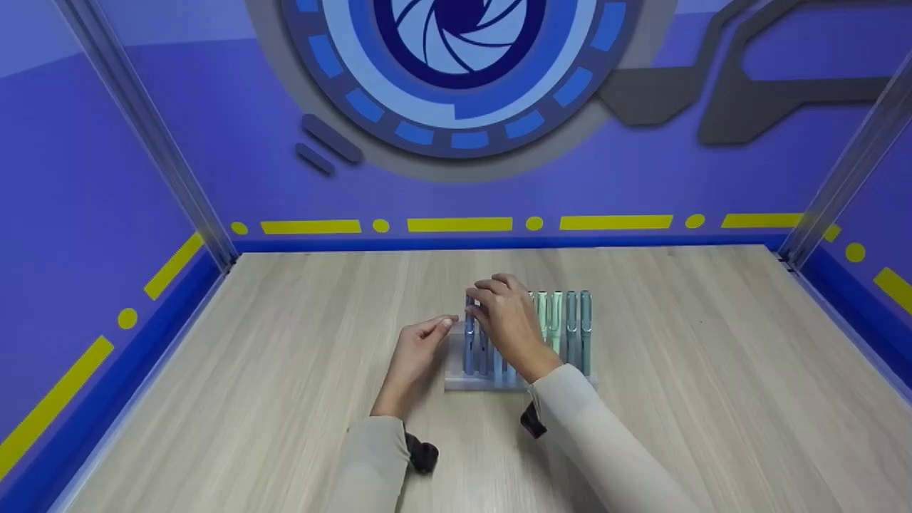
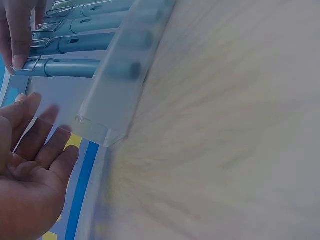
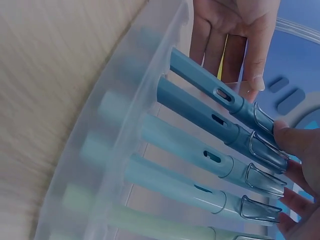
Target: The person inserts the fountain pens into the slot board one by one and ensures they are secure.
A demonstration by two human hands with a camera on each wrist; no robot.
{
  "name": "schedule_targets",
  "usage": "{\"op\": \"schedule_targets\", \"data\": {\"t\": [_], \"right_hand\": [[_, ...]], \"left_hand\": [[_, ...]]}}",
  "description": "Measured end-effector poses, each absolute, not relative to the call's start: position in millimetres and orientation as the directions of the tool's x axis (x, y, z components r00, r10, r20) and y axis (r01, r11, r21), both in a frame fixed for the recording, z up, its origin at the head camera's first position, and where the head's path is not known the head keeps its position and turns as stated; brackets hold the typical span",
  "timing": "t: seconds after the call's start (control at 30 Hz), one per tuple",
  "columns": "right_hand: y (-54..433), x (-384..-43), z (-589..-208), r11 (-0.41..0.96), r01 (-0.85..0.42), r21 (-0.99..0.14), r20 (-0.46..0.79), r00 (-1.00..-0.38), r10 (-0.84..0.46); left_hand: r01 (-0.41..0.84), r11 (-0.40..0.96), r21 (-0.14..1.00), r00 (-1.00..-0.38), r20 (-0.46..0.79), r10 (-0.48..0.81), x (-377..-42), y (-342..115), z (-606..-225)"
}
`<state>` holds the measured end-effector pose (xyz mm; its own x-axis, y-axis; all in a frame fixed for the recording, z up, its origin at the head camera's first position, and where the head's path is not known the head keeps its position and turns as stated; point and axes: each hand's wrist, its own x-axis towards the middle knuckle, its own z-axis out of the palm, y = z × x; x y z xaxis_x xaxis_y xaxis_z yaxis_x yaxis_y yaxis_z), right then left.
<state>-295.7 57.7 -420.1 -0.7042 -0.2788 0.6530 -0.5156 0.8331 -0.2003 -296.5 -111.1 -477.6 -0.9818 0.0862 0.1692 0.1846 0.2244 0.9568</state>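
Note:
A clear pen stand (image 1: 459, 385) on the table holds a row of upright fountain pens with wire clips, running from blue on the left to green and teal on the right. My left hand (image 1: 417, 356) holds the left edge of its clear back panel, thumb in front and other fingers behind. With thumb and fingers, my right hand (image 1: 514, 320) pinches the cap end of the leftmost blue fountain pen (image 3: 200, 77). That pen's lower end sits in the frosted base (image 2: 95, 112). From the head view, this hand hides several of the middle pens.
Around the stand spreads a pale wood-grain table (image 1: 285, 342). Blue-purple panels (image 1: 399, 203) with yellow markings wall it at the back and sides. Metal posts (image 1: 153, 128) rise at the back corners. A dark wrist camera (image 1: 422, 456) sits under the left cuff.

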Motion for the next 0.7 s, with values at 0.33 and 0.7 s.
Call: {"op": "schedule_targets", "data": {"t": [0.33, 0.7], "right_hand": [[61, -291, -419, 0.851, -0.491, -0.187, 0.624, -0.728, -0.283], [88, -269, -392, 0.833, -0.432, -0.345, 0.501, -0.835, -0.226]], "left_hand": [[0.159, 0.212, 0.964, -0.986, 0.144, 0.084, -295, -110, -477], [0.225, 0.427, 0.876, -0.974, 0.214, 0.076, -282, -110, -458]]}}
